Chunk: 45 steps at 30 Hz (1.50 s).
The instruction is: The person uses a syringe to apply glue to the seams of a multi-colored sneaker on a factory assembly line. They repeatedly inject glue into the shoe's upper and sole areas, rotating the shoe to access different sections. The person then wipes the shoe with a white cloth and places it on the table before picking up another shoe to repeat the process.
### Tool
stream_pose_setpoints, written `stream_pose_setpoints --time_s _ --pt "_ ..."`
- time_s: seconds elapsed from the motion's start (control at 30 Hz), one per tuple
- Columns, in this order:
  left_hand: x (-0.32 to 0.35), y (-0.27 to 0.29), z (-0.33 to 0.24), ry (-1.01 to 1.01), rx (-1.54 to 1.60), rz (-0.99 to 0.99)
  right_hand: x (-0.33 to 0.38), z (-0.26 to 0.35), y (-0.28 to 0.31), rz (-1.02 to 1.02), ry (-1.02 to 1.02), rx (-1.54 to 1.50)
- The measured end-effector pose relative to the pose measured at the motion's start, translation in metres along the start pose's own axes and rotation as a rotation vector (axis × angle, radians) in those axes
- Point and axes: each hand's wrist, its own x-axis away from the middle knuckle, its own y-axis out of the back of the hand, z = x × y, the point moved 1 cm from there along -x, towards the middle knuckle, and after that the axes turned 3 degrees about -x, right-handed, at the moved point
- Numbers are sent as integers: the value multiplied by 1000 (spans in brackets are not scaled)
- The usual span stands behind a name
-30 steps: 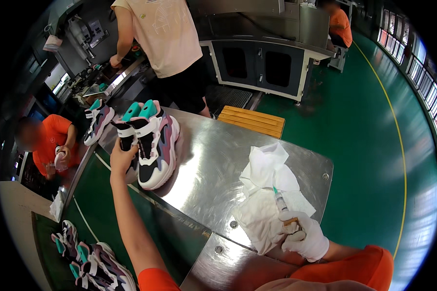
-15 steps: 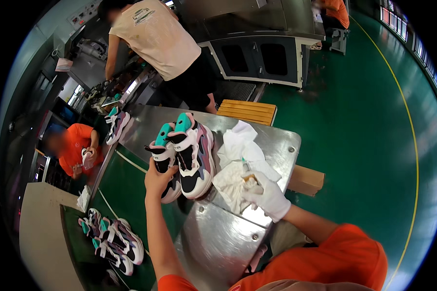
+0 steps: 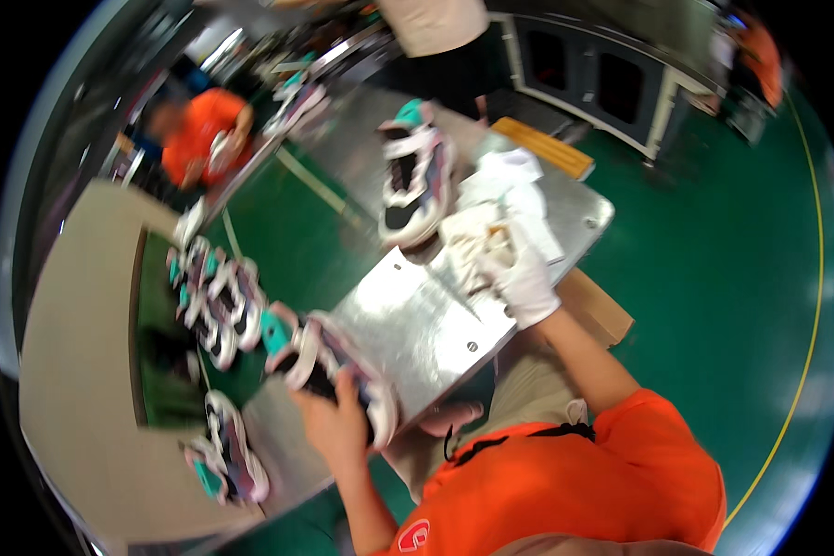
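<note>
My left hand point(image 3: 334, 417) is closed around a sneaker point(image 3: 352, 371) in white, black, purple and pink with a teal tongue. The shoe is at the near left part of the metal table point(image 3: 426, 324), blurred by motion. In a white glove, my right hand point(image 3: 526, 283) rests on a crumpled white cloth point(image 3: 473, 232) with brownish stains. Its fingers are curled into the cloth; blur hides whether anything else is in them. A second sneaker point(image 3: 417, 181) of the same kind stands on the table, left of the cloth.
On the green conveyor belt point(image 3: 278, 222) at left several similar sneakers point(image 3: 222, 306) sit. Another sneaker point(image 3: 236, 449) lies near left. A co-worker in orange point(image 3: 204, 139) handles a shoe across the belt; another person point(image 3: 435, 28) stands at the back. A cardboard box point(image 3: 598, 306) is right of the table.
My left hand has carried one sneaker away from its pair, toward the near left. My view has shifted. My right hand remains at the cloth.
</note>
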Motion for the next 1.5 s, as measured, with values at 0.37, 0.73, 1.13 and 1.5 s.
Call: stream_pose_setpoints --time_s 0.37,0.73,1.13,1.5 --pt "-42 79 -16 -964 -229 80 18 70 25 507 -363 -113" --pt "-9 56 94 -1048 -44 -166 -6 135 3 938 -612 -7" --pt "37 42 108 -799 -39 -293 46 132 -156 1315 -850 -821" --pt "41 43 113 -799 -92 -295 49 139 -171 1476 -887 -604"
